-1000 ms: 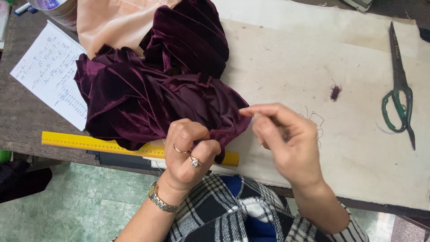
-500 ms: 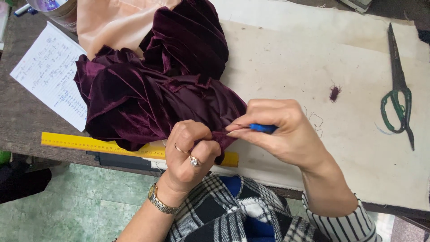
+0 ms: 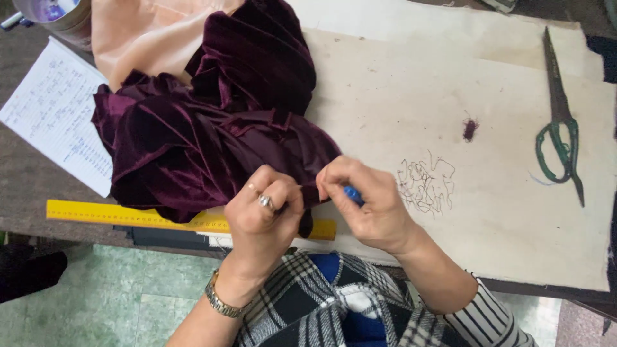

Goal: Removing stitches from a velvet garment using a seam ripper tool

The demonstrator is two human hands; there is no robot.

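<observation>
- The velvet cloth (image 3: 205,128) is deep plum, thick and glossy, bunched in heavy folds on the left half of the pale work board (image 3: 488,193).
- Its near edge comes to a point between the two hands, just above the yellow ruler (image 3: 128,215) at the table's near edge.
- The left hand (image 3: 265,215), with a ring and a metal watch, is curled tight and pinches that near edge of the cloth.
- The right hand (image 3: 367,205) sits just right of it, fingers closed on a small blue tool (image 3: 352,194); its fingertips meet the cloth edge beside the left hand.
- Peach fabric (image 3: 148,32) lies under the cloth at the far left, beside a written sheet of paper (image 3: 58,115).
- Green-handled scissors (image 3: 560,128) lie well apart at the far right; a tuft of plum lint (image 3: 470,129) and loose threads (image 3: 425,183) rest between.
</observation>
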